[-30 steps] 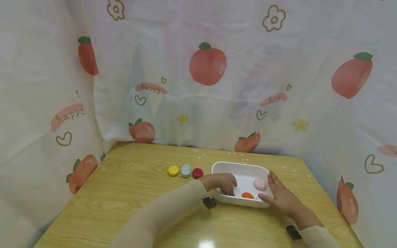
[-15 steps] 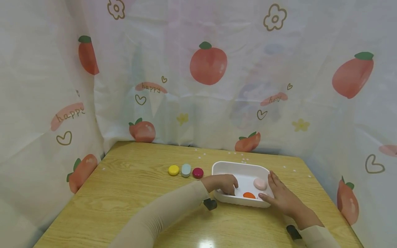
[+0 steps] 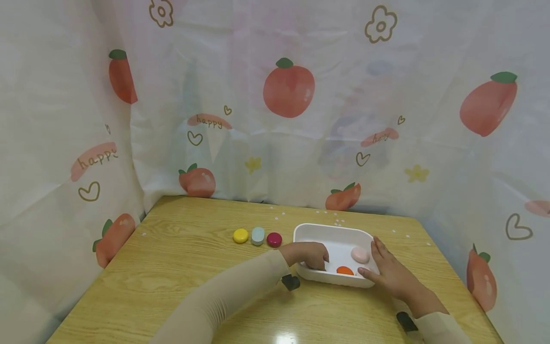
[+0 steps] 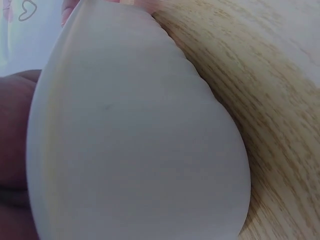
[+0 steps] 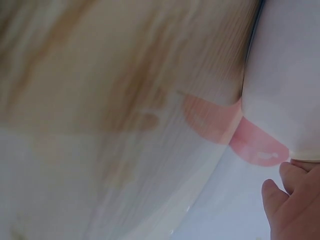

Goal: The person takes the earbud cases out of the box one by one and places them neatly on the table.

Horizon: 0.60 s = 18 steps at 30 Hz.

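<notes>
A white rectangular tray point(image 3: 333, 233) with rounded corners stands on the table. My left hand point(image 3: 310, 254) reaches over its left end with the fingers bent down inside. What those fingertips touch or hold is hidden behind the hand. On the tray's right end my right hand point(image 3: 394, 272) rests, fingers extended along the rim and thumb toward the front edge. Inside lie a pale pink rounded piece point(image 3: 360, 254) and an orange piece point(image 3: 345, 271), the latter partly covered by the front wall. In the left wrist view the tray's outer wall point(image 4: 145, 125) fills most of the picture.
Left of the tray, a yellow round piece point(image 3: 240, 236), a light blue oblong piece point(image 3: 258, 236) and a dark red round piece point(image 3: 274, 240) sit in a row on the wooden table point(image 3: 172, 267). A fruit-printed curtain point(image 3: 240, 71) encloses the back and sides.
The left hand and the orange piece have shifted very slightly to the right since the first frame. My right hand stays on the tray's right end.
</notes>
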### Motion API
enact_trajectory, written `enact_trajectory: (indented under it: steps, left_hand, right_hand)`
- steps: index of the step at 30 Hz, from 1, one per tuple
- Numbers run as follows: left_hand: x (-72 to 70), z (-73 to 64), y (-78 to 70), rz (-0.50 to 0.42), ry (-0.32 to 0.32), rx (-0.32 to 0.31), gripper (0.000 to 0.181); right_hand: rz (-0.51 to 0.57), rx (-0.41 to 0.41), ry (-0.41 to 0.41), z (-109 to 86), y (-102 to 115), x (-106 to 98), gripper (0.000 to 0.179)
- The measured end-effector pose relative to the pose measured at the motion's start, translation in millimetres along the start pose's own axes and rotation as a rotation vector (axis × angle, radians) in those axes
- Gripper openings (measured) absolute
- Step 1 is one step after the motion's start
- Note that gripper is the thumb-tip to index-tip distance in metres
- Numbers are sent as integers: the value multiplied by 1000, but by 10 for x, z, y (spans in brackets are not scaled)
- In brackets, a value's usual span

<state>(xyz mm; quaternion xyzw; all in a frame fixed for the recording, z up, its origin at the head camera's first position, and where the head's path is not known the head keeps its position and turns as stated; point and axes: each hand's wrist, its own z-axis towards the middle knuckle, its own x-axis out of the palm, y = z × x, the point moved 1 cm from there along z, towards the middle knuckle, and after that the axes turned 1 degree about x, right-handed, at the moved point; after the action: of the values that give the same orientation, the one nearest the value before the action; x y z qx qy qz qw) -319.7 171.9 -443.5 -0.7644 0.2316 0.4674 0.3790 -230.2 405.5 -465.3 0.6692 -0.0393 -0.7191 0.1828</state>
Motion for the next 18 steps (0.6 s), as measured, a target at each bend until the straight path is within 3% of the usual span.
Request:
enact_trajectory:
  steps: [7,13,18]
  left_hand:
    - [-14,-27,-3,-129,-25,-24,6]
    - [-18,-32,-4,-141,-47,-39,15]
    - [-25,-45,9,-245,-33,-67,27]
  right_hand:
    - [-11,8,0,8,-2,-6,98]
    - [-17,2,-4,11,-9,0,97]
    - [-8,-3,-5,5,-10,9,97]
